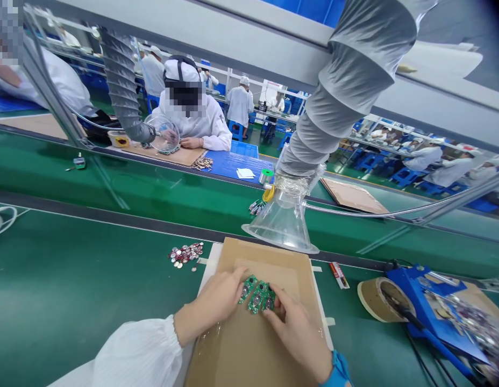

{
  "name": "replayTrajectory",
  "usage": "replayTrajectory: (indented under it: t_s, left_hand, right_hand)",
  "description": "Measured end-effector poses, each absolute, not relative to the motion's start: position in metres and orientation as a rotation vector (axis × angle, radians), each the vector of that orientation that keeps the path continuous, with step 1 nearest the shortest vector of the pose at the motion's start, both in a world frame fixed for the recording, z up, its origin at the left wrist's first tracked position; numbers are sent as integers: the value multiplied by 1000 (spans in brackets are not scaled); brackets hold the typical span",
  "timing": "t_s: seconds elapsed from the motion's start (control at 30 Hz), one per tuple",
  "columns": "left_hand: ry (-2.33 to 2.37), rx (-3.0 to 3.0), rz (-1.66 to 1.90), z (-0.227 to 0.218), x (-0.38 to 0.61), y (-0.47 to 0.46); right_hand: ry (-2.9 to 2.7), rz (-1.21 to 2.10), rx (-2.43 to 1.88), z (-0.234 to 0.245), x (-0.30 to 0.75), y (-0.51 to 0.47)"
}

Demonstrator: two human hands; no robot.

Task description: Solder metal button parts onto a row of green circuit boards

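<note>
Several small green circuit boards point(258, 294) lie side by side on a brown cardboard sheet point(249, 344) on the green bench. My left hand point(217, 301) rests on the sheet with its fingertips touching the leftmost board. The fingers of my right hand point(292, 325) press on the rightmost boards. Both hands lie fairly flat and grip nothing.
A clear funnel hood point(284, 223) on a grey flexible duct point(346, 91) hangs just behind the sheet. A pile of small metal discs point(185, 253) lies to the left. A blue soldering stand point(427, 306) and tape roll point(374, 295) sit right. Another person point(193, 113) works opposite.
</note>
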State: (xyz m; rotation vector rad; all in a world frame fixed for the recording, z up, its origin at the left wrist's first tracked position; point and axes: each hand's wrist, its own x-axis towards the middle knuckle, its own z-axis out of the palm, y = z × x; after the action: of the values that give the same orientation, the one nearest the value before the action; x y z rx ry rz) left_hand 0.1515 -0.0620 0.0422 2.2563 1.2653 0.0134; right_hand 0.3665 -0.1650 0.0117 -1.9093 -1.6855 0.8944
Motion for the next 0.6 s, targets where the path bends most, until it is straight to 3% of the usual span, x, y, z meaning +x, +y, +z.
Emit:
replayTrajectory:
  t_s: [0.37,0.6]
  left_hand:
    - [1204,2298,23,46,140,-69]
    - [1429,2314,308,73,140,40]
  right_hand:
    - [-1704,860,-1863,2,384,-150]
    - [-1739,503,-1829,-1,439,-70]
